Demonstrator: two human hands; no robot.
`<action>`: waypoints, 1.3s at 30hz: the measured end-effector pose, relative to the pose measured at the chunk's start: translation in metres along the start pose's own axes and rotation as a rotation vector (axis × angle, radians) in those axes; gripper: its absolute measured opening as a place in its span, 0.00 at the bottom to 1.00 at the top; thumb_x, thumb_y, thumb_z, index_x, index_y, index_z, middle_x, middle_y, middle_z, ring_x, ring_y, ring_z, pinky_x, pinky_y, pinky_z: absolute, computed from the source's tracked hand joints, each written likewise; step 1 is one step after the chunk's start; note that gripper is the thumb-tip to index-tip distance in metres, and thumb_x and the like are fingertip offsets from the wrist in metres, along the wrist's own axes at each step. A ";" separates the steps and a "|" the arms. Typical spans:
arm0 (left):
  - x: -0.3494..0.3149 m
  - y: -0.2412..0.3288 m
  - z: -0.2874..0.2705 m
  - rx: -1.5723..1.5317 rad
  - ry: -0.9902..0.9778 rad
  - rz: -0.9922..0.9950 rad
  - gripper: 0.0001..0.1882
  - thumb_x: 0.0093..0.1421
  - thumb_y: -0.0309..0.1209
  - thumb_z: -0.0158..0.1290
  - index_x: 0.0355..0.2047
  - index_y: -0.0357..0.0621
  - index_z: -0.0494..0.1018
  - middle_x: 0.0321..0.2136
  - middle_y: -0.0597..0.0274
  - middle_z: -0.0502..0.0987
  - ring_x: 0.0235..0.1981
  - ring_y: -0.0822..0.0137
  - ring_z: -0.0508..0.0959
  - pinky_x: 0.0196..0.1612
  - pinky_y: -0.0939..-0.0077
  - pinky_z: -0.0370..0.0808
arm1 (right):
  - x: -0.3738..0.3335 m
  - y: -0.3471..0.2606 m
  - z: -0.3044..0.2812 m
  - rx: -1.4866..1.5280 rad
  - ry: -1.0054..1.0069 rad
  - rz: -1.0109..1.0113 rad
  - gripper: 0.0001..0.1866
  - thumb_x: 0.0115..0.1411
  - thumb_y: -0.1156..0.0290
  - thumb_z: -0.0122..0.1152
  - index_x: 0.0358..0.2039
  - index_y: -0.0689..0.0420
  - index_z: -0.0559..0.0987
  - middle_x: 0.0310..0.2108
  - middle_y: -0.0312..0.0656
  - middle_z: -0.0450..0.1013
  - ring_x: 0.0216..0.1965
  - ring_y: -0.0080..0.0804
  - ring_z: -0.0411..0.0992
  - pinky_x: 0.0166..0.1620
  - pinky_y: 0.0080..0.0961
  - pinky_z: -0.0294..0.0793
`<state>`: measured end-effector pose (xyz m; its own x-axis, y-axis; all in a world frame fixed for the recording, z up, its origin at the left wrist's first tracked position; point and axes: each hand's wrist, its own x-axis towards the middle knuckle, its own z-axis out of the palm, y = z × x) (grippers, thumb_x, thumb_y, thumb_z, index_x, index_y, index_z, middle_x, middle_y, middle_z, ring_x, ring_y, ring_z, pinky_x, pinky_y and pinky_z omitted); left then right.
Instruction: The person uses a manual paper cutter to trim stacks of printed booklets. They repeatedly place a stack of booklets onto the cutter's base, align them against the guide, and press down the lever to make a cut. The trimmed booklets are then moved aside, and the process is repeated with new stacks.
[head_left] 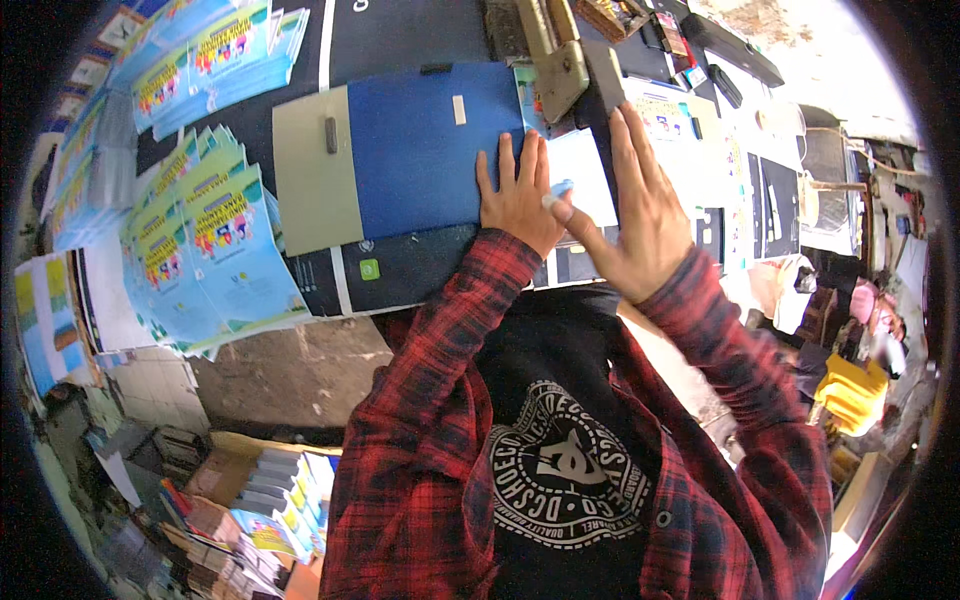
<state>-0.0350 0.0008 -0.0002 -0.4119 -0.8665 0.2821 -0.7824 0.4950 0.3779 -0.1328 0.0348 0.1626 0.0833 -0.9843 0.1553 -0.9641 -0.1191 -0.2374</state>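
Note:
My left hand (pixel 520 195) lies flat with fingers spread on the right end of a blue board (pixel 430 160), which has a grey-green panel (pixel 310 190) at its left. Stretched out, my right hand (pixel 645 220) rests along a dark block (pixel 603 85). Its thumb, with something white on the tip, reaches over a white sheet (pixel 585 175) toward my left hand. A small light-blue bit (pixel 562 187) shows near that thumb; I cannot make out what it is. Beyond the hands stands a beige metal arm (pixel 555 65), like a heavy stapler's. Neither hand grips anything.
Fanned blue-and-yellow printed booklets (pixel 215 235) cover the table's left, with more stacks (pixel 215 70) behind. Printed sheets (pixel 670 130) lie to the right. A small open box (pixel 612 18) and a long black case (pixel 735 50) are at the back. A carton of booklets (pixel 280 500) stands lower left.

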 end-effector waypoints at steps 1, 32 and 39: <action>-0.001 0.002 -0.002 -0.009 -0.002 0.011 0.39 0.59 0.52 0.45 0.64 0.38 0.60 0.65 0.56 0.59 0.65 0.48 0.57 0.65 0.40 0.48 | -0.008 0.003 0.018 0.020 0.084 0.001 0.51 0.55 0.46 0.62 0.63 0.75 0.54 0.63 0.69 0.54 0.62 0.61 0.60 0.61 0.44 0.63; 0.001 0.003 -0.004 0.057 -0.049 -0.052 0.35 0.57 0.51 0.53 0.64 0.59 0.62 0.63 0.53 0.58 0.64 0.42 0.56 0.61 0.27 0.49 | -0.020 0.304 0.096 0.422 0.187 0.624 0.45 0.46 0.45 0.72 0.55 0.68 0.71 0.50 0.65 0.71 0.53 0.50 0.72 0.53 0.39 0.72; -0.004 -0.019 -0.020 0.030 -0.024 -0.067 0.34 0.55 0.49 0.55 0.62 0.59 0.64 0.62 0.53 0.60 0.65 0.44 0.56 0.60 0.25 0.48 | -0.014 0.304 0.096 0.719 0.107 0.667 0.47 0.48 0.43 0.71 0.58 0.67 0.68 0.52 0.64 0.71 0.54 0.46 0.72 0.53 0.36 0.72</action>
<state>-0.0091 -0.0040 0.0091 -0.3687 -0.8991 0.2360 -0.8223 0.4338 0.3682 -0.4028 -0.0004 -0.0042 -0.4794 -0.8655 -0.1450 -0.4191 0.3710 -0.8287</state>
